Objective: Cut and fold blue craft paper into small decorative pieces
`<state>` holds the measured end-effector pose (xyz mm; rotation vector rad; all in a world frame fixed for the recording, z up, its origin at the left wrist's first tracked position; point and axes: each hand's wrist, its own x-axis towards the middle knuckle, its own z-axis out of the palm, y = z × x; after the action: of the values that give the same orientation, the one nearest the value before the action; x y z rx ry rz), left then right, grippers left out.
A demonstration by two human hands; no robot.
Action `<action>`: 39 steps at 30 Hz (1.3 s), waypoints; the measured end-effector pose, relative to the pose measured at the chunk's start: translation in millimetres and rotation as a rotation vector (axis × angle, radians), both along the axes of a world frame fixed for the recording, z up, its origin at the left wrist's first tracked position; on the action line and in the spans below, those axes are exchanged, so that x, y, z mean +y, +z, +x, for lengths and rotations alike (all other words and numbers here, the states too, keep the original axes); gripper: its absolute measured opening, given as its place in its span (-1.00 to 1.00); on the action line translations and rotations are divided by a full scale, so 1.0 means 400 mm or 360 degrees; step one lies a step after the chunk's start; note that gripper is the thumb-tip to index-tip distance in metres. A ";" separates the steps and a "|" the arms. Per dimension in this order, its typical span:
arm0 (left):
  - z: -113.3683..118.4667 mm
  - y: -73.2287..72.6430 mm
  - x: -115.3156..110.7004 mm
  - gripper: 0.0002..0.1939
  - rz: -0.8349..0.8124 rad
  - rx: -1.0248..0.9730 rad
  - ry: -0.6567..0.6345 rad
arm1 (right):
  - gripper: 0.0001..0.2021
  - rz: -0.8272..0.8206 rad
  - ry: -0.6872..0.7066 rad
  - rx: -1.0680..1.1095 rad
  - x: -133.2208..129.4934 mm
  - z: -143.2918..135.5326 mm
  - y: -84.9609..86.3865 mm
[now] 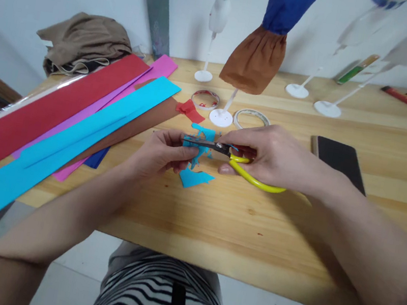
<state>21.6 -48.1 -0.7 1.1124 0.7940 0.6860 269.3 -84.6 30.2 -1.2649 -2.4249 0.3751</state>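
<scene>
My right hand (271, 150) grips a pair of scissors (258, 183) with yellow handles and dark blades. The blades point left, toward my left hand (165, 152). Thumb and fingers there pinch a small piece of light-blue crepe paper (188, 140), close to the blade tips. Behind and below the blades lie light-blue paper scraps (196, 178) with jagged edges. How far the blades are apart is hard to make out.
Folded crepe paper strips, blue (85, 141) and red (56, 103) among them, cover the table's left. Behind my hands stand a mannequin in a brown paper skirt (254, 60) and tape rolls (253, 113). A black phone (341, 161) lies right.
</scene>
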 end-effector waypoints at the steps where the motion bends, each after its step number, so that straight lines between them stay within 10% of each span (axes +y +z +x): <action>1: 0.000 0.001 0.000 -0.70 0.0000 -0.0003 0.0004 | -0.78 0.0001 0.0011 0.0004 0.000 0.000 -0.001; 27: 0.002 0.004 -0.001 -0.71 0.0022 -0.0066 -0.0015 | -0.72 -0.0103 -0.0069 -0.0006 -0.010 -0.007 0.008; 39: 0.011 -0.007 -0.005 -0.70 0.0091 -0.0065 -0.0055 | -0.56 -0.0740 -0.0337 0.1515 -0.032 -0.109 -0.051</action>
<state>26.2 -50.1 -3.7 1.1579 0.7226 0.7038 225.8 -97.2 9.7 -1.1145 -1.4208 1.2027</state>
